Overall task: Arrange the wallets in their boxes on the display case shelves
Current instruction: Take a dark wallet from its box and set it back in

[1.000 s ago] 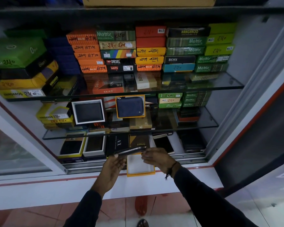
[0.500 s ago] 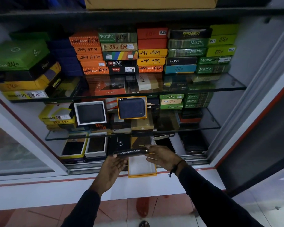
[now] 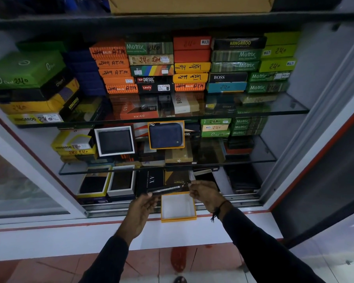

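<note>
A dark zip wallet (image 3: 166,189) is held edge-on, zipper toward me, just above an open yellow-rimmed box (image 3: 178,207) with a white inside, which rests on the case's front sill. My left hand (image 3: 141,209) grips the wallet's left end. My right hand (image 3: 205,194) pinches its right end near the zip pull. On the middle glass shelf (image 3: 253,160) a blue zip wallet (image 3: 165,135) stands in a yellow box, beside a dark wallet in a white box (image 3: 115,140).
Stacks of closed colourful wallet boxes fill the top glass shelf (image 3: 284,108). On the bottom level lie open boxes with dark wallets (image 3: 94,183), a black AX box (image 3: 150,181) and a phone (image 3: 205,176). A sliding-door frame (image 3: 307,127) stands at the right, glass door at left.
Both hands stayed on the wallet over the open box; my right hand shifted slightly toward the wallet's right end. The view drifted a little.
</note>
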{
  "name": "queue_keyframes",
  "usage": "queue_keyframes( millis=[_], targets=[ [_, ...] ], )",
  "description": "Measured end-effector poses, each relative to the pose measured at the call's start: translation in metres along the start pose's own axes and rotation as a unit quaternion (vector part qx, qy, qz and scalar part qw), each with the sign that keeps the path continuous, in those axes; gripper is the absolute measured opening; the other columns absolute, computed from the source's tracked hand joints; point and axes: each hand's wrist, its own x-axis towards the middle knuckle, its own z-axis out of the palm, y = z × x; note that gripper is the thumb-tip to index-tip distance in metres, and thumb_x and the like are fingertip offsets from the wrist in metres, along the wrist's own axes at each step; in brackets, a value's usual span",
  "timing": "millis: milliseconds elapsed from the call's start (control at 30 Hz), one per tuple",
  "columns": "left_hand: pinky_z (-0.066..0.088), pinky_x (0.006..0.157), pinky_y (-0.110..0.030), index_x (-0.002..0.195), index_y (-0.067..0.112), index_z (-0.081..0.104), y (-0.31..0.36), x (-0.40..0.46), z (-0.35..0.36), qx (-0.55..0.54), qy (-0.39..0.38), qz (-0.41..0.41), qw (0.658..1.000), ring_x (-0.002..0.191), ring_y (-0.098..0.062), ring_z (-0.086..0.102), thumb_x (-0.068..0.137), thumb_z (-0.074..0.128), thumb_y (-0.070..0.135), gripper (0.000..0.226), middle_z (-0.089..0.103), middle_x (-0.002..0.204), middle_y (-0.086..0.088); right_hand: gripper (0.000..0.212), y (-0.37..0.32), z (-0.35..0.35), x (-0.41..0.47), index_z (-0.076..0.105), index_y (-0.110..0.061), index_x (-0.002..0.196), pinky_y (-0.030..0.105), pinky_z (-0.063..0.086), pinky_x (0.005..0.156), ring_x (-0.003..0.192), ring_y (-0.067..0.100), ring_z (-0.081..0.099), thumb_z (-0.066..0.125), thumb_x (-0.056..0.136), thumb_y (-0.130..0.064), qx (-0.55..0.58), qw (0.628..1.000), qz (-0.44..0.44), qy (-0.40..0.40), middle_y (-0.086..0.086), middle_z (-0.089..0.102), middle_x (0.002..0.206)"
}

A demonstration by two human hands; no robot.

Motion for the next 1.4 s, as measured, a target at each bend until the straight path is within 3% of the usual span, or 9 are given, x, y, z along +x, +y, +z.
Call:
queue_keyframes(
  millis=[133,333,567,733,900,1000,1100,1167,1400],
  targets=[
    [0.059,0.085,-0.033,0.092,0.013,0.081,-0.002,0.001,-0.002,-0.005,-0.004,-0.007,1.0,0.099,-0.027,0.073,0.082,0.071,0.025,0.019,0.075,0.104,-0.017,0.034,-0.006,-0.002,-0.002,0.062,0.011,0.122,0.047,0.054,0.094,0.104,0.036,0.062,0.065,0.09,0.0,-0.027,1.0,-0.011,-0.001,0.03,0.064,0.121],
    [0.061,0.083,-0.033,0.107,0.005,0.075,-0.004,0.004,0.0,-0.031,-0.007,-0.021,0.999,0.101,-0.032,0.072,0.084,0.07,0.022,0.029,0.072,0.111,-0.024,0.031,-0.003,0.0,-0.001,0.065,-0.007,0.121,0.041,0.052,0.1,0.125,0.034,0.059,0.057,0.099,-0.028,-0.053,0.989,0.108,-0.092,0.018,0.064,0.131],
    [0.062,0.081,-0.034,0.103,0.004,0.073,0.002,0.005,-0.004,-0.053,0.014,-0.025,0.998,0.098,-0.032,0.073,0.083,0.071,0.022,0.027,0.073,0.106,-0.023,0.038,0.003,-0.006,0.003,0.064,0.008,0.123,0.031,0.054,0.089,0.091,0.022,0.066,0.068,0.091,-0.012,0.012,0.995,0.06,-0.079,0.018,0.067,0.104],
    [0.062,0.083,-0.033,0.105,0.005,0.069,0.004,0.004,-0.003,-0.017,0.018,-0.01,1.0,0.099,-0.029,0.073,0.083,0.069,0.022,0.028,0.074,0.103,-0.018,0.037,-0.002,-0.014,0.002,0.057,0.016,0.126,0.036,0.056,0.095,0.099,0.032,0.066,0.06,0.09,0.01,0.053,0.994,0.003,-0.1,0.027,0.064,0.117],
    [0.06,0.081,-0.03,0.097,0.009,0.075,0.005,0.001,0.006,0.058,0.049,0.052,0.996,0.094,-0.023,0.072,0.078,0.074,0.02,0.022,0.074,0.096,-0.012,0.021,-0.014,-0.001,-0.014,0.07,0.005,0.103,0.025,0.062,0.066,0.078,0.022,0.072,0.073,0.082,0.005,-0.023,0.994,-0.1,-0.026,0.012,0.073,0.089],
    [0.059,0.077,-0.028,0.098,0.01,0.077,0.001,0.002,0.017,0.086,0.042,0.087,0.992,0.094,-0.022,0.072,0.082,0.072,0.017,0.018,0.076,0.095,-0.009,0.015,-0.01,0.043,-0.032,0.075,0.0,0.081,0.021,0.06,0.063,0.065,0.007,0.071,0.082,0.07,0.007,-0.135,0.966,-0.221,0.024,0.008,0.075,0.077],
    [0.059,0.069,-0.028,0.098,0.012,0.078,-0.006,-0.001,0.033,0.103,0.008,0.084,0.991,0.087,-0.019,0.073,0.093,0.061,0.013,0.018,0.077,0.094,-0.008,0.012,0.009,0.092,-0.047,0.077,-0.014,0.072,0.004,0.047,0.063,0.063,-0.003,0.062,0.074,0.075,-0.002,-0.318,0.89,-0.317,0.073,-0.002,0.076,0.074],
    [0.059,0.062,-0.025,0.088,0.021,0.081,-0.01,-0.003,0.031,0.107,0.034,0.074,0.991,0.081,-0.014,0.075,0.1,0.05,0.006,0.037,0.078,0.087,-0.003,0.014,0.014,0.104,-0.047,0.075,-0.019,0.073,-0.003,0.036,0.061,0.064,-0.004,0.057,0.068,0.079,-0.007,-0.366,0.862,-0.337,0.101,-0.005,0.075,0.075],
    [0.061,0.07,-0.027,0.085,0.018,0.082,-0.006,-0.009,0.014,0.105,0.042,0.059,0.992,0.082,-0.018,0.074,0.093,0.056,0.009,0.029,0.078,0.088,-0.007,0.005,0.003,0.102,-0.042,0.078,-0.017,0.081,0.013,0.049,0.075,0.079,0.011,0.072,0.074,0.078,-0.016,-0.447,0.832,-0.327,0.034,-0.002,0.078,0.082]
  ],
)
